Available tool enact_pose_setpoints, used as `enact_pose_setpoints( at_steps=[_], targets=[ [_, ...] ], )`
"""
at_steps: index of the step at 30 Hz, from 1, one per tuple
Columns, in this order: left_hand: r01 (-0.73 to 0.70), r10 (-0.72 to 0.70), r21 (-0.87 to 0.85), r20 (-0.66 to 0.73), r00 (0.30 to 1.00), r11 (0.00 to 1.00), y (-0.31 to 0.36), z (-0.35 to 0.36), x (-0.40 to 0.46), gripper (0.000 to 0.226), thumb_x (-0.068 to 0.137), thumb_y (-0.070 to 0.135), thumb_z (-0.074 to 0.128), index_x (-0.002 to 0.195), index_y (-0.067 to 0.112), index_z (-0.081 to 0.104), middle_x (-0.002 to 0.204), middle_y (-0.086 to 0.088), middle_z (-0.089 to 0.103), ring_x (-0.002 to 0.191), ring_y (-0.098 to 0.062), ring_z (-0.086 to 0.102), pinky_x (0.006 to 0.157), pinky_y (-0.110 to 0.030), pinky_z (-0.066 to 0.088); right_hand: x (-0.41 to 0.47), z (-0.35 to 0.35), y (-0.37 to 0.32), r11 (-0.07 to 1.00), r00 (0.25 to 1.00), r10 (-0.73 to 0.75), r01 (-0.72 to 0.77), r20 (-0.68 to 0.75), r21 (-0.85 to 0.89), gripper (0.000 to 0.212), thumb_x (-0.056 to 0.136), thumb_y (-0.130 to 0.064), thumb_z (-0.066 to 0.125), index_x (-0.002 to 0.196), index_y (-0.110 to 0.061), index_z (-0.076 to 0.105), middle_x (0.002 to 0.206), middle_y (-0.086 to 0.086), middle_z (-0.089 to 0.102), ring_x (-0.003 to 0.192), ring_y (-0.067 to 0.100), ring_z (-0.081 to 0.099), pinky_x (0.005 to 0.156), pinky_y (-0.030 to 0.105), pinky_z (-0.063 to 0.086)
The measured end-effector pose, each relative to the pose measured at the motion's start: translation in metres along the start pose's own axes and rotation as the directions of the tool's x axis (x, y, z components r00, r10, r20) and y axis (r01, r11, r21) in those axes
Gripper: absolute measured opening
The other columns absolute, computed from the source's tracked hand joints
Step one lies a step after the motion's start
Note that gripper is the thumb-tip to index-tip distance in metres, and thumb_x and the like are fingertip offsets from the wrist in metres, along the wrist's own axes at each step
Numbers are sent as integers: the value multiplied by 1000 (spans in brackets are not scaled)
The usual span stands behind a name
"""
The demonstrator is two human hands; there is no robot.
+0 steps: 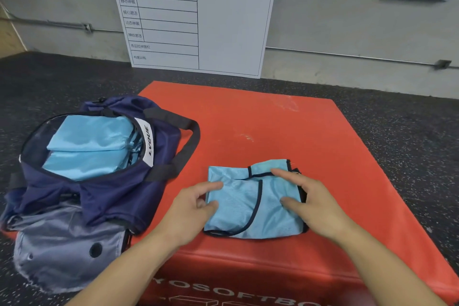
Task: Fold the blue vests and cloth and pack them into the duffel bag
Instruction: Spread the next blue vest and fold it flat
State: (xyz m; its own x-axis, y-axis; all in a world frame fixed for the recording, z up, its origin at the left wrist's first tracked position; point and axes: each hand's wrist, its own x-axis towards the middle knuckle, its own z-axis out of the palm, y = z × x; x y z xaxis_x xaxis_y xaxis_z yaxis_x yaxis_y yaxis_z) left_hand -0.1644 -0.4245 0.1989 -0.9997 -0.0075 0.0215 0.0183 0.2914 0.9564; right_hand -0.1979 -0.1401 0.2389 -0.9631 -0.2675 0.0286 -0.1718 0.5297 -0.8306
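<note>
Here, one folded light-blue mesh vest point(250, 204) lies on the red padded box point(273, 126); the left hand point(191, 208) pinches its edge, the right hand point(313, 202) presses it with straight fingers. Two folded blue pieces point(92, 146) fill the open navy duffel bag point(106, 196).

head cam: worn up top, looking forward and down, pretty close over the near edge of the red mat point(285, 126)
far end: faces the wall board point(193, 20)

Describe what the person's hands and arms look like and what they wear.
Both forearms are bare up to the frame edge, with no sleeve in view. The left hand and right hand wear no gloves, and no rings, watch or bracelet show. The fingernails look short and unpainted. No markings appear on either arm.
</note>
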Motion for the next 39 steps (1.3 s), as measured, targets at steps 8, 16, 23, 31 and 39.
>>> enact_pose_setpoints(
  at_steps=[8,16,23,31,39],
  targets=[
    [-36,34,342,13,999,939,-5,5,12,52,94,6,62,141,27,57,142,17,50,106,-2,60,101,-12,40,27,9,17,972,994,108,-107,-5,-209,66,90,-13,69,147,-40,49,143,-16,54,125,4,54,101,23,43],
    [-83,105,605,0,995,792,-10,9,12,50,103,27,47,152,33,41,153,25,29,141,-7,28,109,-21,19,36,26,19,925,992,82,-113,-100,-363,70,91,-4,60,152,-32,44,159,-9,40,146,10,38,117,23,28],
    [-144,162,810,61,985,569,-19,13,6,76,93,64,9,155,30,36,166,15,16,153,-13,15,117,-29,10,33,40,6,760,978,82,-187,-194,-623,76,88,-10,56,157,-31,34,167,-5,22,145,19,37,108,34,44],
    [-229,194,892,163,967,391,-42,16,0,62,106,46,16,149,17,48,159,4,38,148,-13,33,113,-36,21,41,87,6,680,993,-112,95,25,-727,72,100,-59,-4,163,-25,5,168,-4,-16,157,16,-15,125,33,-11],
    [-206,244,887,110,964,414,-49,10,0,67,107,49,6,155,15,38,163,0,30,151,-13,25,117,-34,13,53,122,5,701,999,-31,43,30,-712,91,84,-61,-16,164,-21,-1,170,-3,-12,156,13,-17,123,32,-15]
  ],
)
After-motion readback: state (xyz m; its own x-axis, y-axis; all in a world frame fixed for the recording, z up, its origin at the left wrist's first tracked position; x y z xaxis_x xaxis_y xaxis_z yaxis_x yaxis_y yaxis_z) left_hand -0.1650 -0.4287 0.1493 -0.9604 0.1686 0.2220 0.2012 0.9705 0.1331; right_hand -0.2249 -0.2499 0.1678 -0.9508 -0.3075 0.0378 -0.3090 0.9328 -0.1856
